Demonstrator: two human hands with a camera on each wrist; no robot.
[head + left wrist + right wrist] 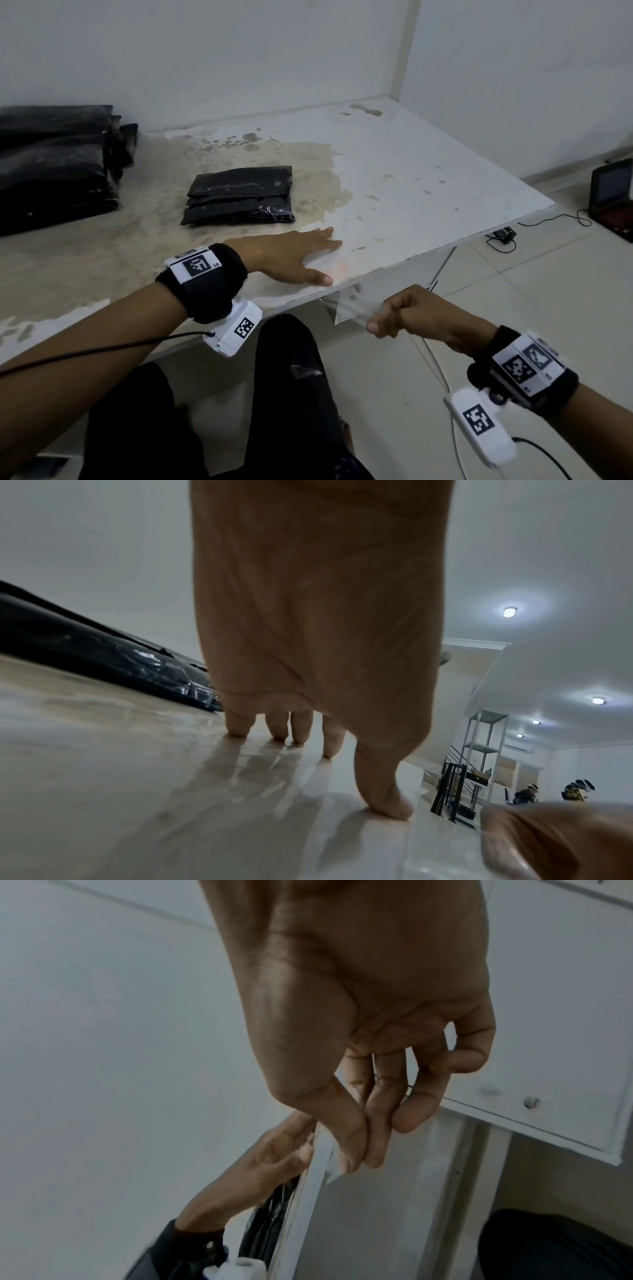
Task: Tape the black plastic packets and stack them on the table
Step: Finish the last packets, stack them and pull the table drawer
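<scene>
Stack (51, 161) is sitting far left on the table (394, 164), one packet (239, 195) lying apart mid-table. My left hand (291, 255) is resting flat, fingers straight, just before that packet. My right hand (416, 317) is pinching clear tape (352, 306) below the table edge.

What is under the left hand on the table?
The left hand lies flat, fingers straight, on the bare table near its front edge. Nothing shows beneath it; the left wrist view shows fingertips touching the surface. The palm hides the rest.
</scene>
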